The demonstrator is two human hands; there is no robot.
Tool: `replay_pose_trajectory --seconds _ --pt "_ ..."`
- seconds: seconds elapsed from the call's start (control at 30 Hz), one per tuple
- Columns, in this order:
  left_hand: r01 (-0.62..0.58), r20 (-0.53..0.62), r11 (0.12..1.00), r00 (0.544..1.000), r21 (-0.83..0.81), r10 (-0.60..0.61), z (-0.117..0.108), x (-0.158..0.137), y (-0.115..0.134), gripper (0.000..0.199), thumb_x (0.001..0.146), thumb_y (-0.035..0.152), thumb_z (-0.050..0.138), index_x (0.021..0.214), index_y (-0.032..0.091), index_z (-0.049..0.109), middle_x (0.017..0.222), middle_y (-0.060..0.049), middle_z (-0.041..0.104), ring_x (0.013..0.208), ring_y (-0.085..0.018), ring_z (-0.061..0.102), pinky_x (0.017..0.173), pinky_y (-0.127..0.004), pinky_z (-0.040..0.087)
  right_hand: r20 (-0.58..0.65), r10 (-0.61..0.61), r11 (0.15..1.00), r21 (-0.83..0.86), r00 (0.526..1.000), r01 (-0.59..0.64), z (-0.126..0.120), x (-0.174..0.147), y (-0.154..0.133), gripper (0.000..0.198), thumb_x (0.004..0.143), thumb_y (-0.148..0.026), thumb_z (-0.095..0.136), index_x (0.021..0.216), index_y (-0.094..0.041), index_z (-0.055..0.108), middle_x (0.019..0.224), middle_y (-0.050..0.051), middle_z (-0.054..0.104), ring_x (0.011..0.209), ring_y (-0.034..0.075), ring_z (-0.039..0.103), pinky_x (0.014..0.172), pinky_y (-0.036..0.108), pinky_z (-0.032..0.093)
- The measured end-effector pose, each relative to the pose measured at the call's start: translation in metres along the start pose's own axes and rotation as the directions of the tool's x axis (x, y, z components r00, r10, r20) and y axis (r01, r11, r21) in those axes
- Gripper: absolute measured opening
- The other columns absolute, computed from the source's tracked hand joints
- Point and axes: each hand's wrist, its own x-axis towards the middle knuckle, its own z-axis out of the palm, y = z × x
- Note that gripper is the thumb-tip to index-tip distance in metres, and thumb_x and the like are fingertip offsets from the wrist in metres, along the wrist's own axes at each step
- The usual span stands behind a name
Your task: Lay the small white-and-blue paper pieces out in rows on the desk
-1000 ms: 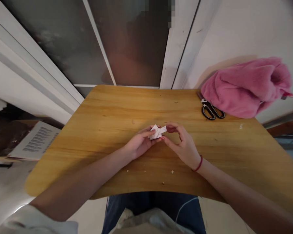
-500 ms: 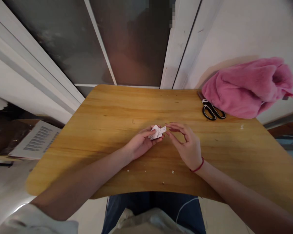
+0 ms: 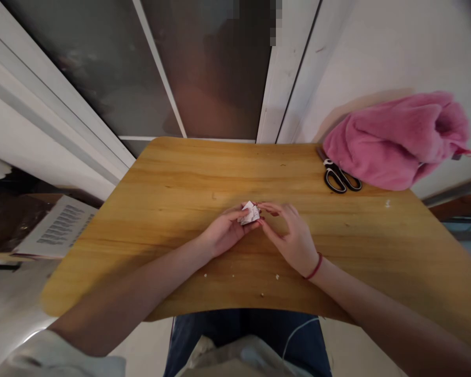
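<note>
A small folded piece of white paper (image 3: pixel 251 211) with dark printed marks is in my left hand (image 3: pixel 225 233). My left thumb presses on top of it, and the fingers support it from beneath. My right hand (image 3: pixel 294 238), with a red band at the wrist, is at the paper's right edge. Its thumb and curved fingers close around that edge, partly hiding it. Both hands are just above the wooden table (image 3: pixel 188 173).
Black-handled scissors (image 3: pixel 341 178) lie at the back right, partly under a pink plush cloth (image 3: pixel 400 141). Small white scraps (image 3: pixel 277 277) dot the table near its front edge. An open cardboard box (image 3: pixel 60 225) is left of the table.
My right hand has moved left and in to the paper. The narrow strip that stuck out at the paper's right no longer shows. My left hand has stayed in place.
</note>
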Motion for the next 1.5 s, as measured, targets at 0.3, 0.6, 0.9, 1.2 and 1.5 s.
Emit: replay_pose_trajectory --seconds 0.3,0.6,0.9,1.2,1.5 --pt "0.008 0.069 0.998 0.998 0.063 -0.012 0.0017 -0.0001 -0.0009 0.016 0.084 0.008 0.053 0.096 0.011 0.065 0.096 -0.009 0.069 0.090 -0.015 0.065 0.083 -0.026 0.049 -0.009 0.114 0.985 0.132 0.993 -0.111 0.0028 0.0000 0.0010 0.028 0.083 -0.021 0.061 0.110 -0.024 0.056 0.109 0.003 0.063 0.094 0.017 0.060 0.082 0.034 0.052" --pt "0.067 0.045 0.998 0.997 0.020 -0.068 0.0026 -0.0010 -0.0019 0.017 0.084 0.008 0.051 0.094 0.010 0.065 0.089 -0.008 0.068 0.081 -0.015 0.064 0.083 -0.031 0.051 0.001 0.240 0.927 0.296 0.971 -0.230 0.0012 0.0026 0.0030 0.032 0.082 -0.026 0.063 0.112 -0.021 0.054 0.104 0.005 0.065 0.084 0.016 0.062 0.081 0.036 0.053" --pt "0.046 0.049 0.999 0.998 0.016 -0.047 0.0000 0.0009 -0.0030 0.021 0.084 0.009 0.051 0.097 0.010 0.067 0.097 -0.011 0.069 0.085 -0.016 0.065 0.083 -0.028 0.049 0.122 0.205 0.916 0.326 0.971 -0.234 0.0009 0.0009 0.0041 0.035 0.084 -0.027 0.061 0.117 -0.025 0.052 0.127 0.006 0.054 0.106 0.017 0.058 0.094 0.037 0.049" --pt "0.075 0.079 0.997 0.994 0.030 -0.077 -0.0011 -0.0002 -0.0028 0.019 0.085 0.010 0.051 0.096 0.011 0.067 0.099 -0.011 0.068 0.085 -0.016 0.065 0.082 -0.029 0.048 0.175 0.161 0.922 0.324 0.971 -0.211 -0.0034 0.0048 0.0034 0.044 0.081 -0.032 0.065 0.122 -0.025 0.050 0.130 0.008 0.051 0.110 0.020 0.057 0.096 0.041 0.047" --pt "0.077 0.108 0.996 0.991 0.043 -0.082 0.0001 -0.0008 -0.0023 0.020 0.082 0.009 0.054 0.098 0.012 0.067 0.095 -0.008 0.068 0.082 -0.014 0.063 0.078 -0.025 0.046 0.122 0.116 0.959 0.245 0.986 -0.143 0.0001 0.0029 0.0032 0.036 0.080 -0.025 0.065 0.114 -0.025 0.053 0.118 0.005 0.058 0.104 0.019 0.058 0.090 0.037 0.050"
